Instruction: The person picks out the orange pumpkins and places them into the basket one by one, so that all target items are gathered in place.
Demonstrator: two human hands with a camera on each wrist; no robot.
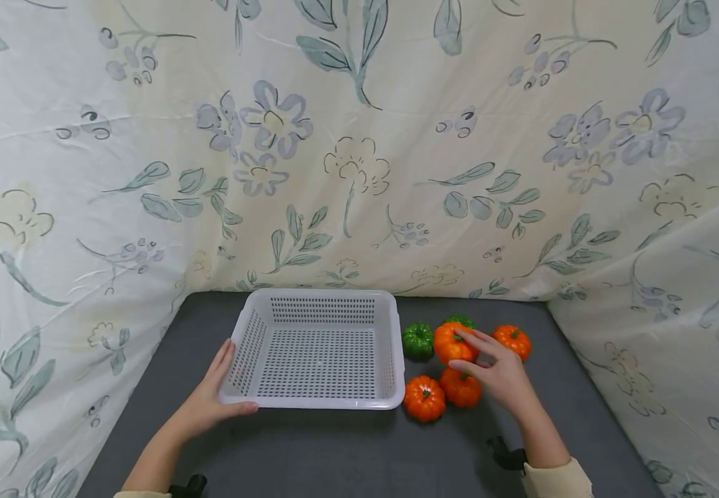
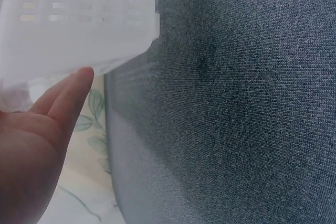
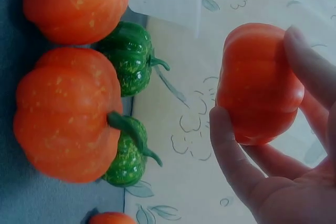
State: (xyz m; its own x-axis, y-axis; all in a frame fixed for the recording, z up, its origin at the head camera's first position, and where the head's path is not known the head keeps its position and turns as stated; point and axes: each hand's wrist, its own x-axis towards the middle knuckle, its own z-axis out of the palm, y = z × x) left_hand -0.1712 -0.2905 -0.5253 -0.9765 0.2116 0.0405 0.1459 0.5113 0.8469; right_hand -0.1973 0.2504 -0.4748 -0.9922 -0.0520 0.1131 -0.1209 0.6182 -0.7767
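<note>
A white plastic basket (image 1: 319, 403) with slotted walls stands on the dark table. My left hand (image 1: 213, 394) holds its near left corner, the thumb along the front rim and the straight fingers (image 2: 79, 95) against the side wall. To the right of the basket, my right hand (image 1: 499, 366) pinches an orange mini pumpkin (image 3: 260, 85) between thumb and fingertips, raised above the others. Below it lie two more orange pumpkins (image 1: 424, 399); another orange pumpkin (image 1: 512, 342) is behind the hand. A green pumpkin (image 1: 418, 342) sits by the basket; a second green one (image 1: 460, 321) is partly hidden.
A floral cloth (image 1: 359, 173) hangs behind the table and along both sides. The grey table (image 1: 334, 456) extends in front of the basket. The basket's right wall stands close beside the pumpkins.
</note>
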